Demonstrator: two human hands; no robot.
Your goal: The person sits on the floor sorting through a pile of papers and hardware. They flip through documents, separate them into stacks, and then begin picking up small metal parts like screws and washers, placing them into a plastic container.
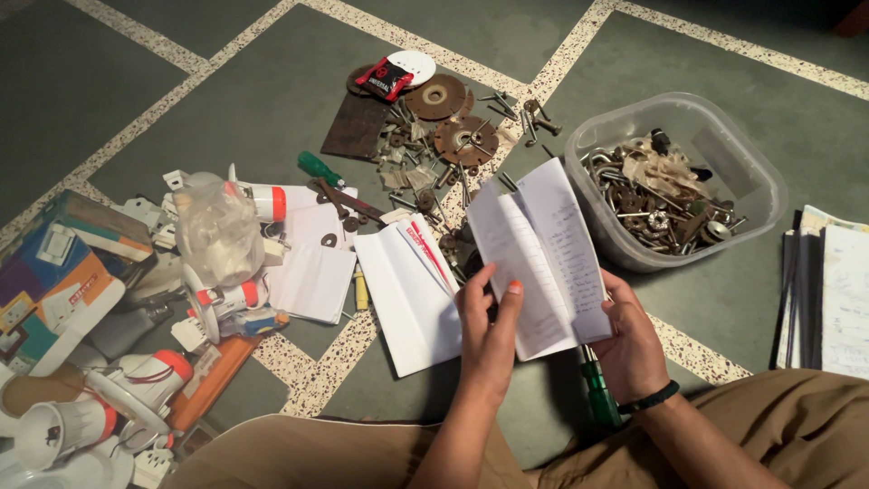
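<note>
Here, near to far:
Left hand (487, 321): lower centre; fingers curled on the notebook (541, 254), thumb lifting a page.
Right hand (629, 340): fingers wrapped under its right edge; support it flat.
Green screwdriver (597, 389): beneath, on the floor.
Plastic tub (751, 163): upper right; bolts, washers.
Rusty discs (450, 118): top centre.

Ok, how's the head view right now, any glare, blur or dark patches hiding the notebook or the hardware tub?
Head view: soft, even light, no glare; the open notebook is sharp enough to show handwritten lines, not to read them. Both hands, left and right, hold it without motion blur. The clear tub of hardware is crisp. Frame corners go dim, and the floor lines bow slightly from lens distortion.
</note>
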